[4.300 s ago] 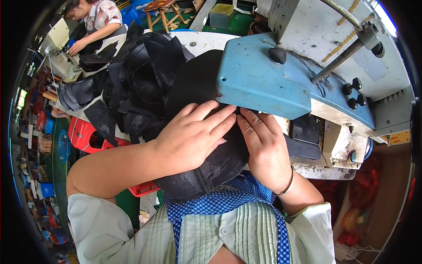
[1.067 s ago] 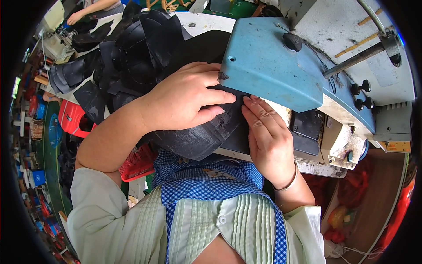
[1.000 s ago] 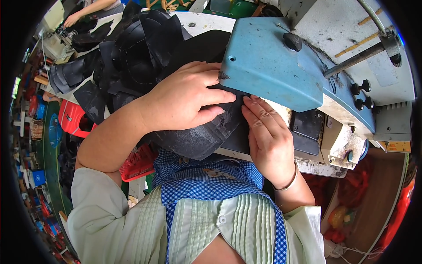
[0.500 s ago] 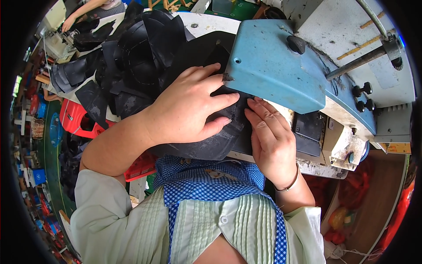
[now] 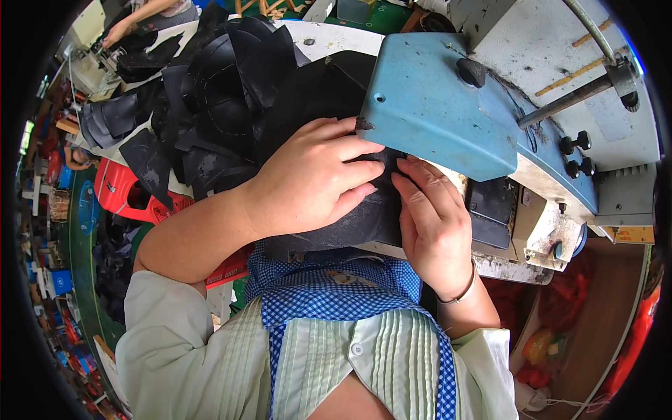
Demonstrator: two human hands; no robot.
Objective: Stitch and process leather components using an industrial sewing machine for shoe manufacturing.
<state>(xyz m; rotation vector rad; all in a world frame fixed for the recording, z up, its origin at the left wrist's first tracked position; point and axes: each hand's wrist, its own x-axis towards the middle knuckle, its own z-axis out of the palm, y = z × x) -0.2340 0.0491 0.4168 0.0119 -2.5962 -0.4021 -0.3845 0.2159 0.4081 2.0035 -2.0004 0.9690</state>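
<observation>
A large black piece of leather-like sheet [image 5: 329, 224] lies under my hands, its far part reaching toward the blue machine head [image 5: 434, 105]. My left hand [image 5: 311, 178] rests on top of it, fingers stretched out and slightly apart, fingertips close to the machine head's lower left corner. At the sheet's right edge, my right hand [image 5: 434, 217] has its fingers pressed together, with the thumb tucked beside them on the edge. The spot where the machine meets the sheet is hidden beneath the blue cover and my fingers.
A heap of black cut pieces [image 5: 224, 91] covers the white table [image 5: 329, 35] on the left. Below it stands a red plastic stool [image 5: 129, 185]. The machine's rod [image 5: 567, 101] and knobs [image 5: 579, 154] are on the right. Another person's arm [image 5: 133, 21] shows at the far left.
The black sheet has shifted and turned a little under my hands. My left hand has moved slightly down and right, its fingers drawn closer together. My right hand has barely moved.
</observation>
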